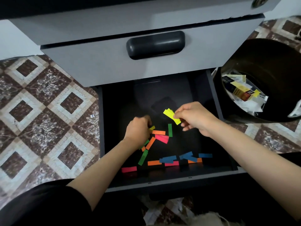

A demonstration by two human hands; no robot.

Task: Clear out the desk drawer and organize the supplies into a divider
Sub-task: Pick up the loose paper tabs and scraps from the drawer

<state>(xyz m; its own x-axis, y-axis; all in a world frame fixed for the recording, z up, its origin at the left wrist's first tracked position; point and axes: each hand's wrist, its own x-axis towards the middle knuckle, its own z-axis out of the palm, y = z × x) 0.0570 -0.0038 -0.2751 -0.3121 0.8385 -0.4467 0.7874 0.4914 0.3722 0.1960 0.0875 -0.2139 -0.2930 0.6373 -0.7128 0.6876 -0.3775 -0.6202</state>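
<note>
Inside dark open drawer [122,103]: pinching bright yellow paper strips [171,115] with right hand [195,116]; can't tell left hand [138,131] grip; many coloured strips [169,159] left.

Three drawers are counted: a top drawer [114,25], a middle drawer [97,66] and an open drawer [216,111], with one handle [155,44] seen. Paper strips in five colours are found inside the open one. Five orange strips [158,132] are counted, one only a short end. Three green strips [170,130] are made out, one partly covered by the left hand [137,132]. Pink strips [129,169] are seen at three spots, the fanned bunch [162,138] not countable singly. At least four blue strips [205,155] are overlapped; no exact figure can be given. One loose yellow strip [152,128] and one small yellow stack [169,113], pinched by the right hand [197,116], are noted. One black bin [268,62] is seen.
</note>
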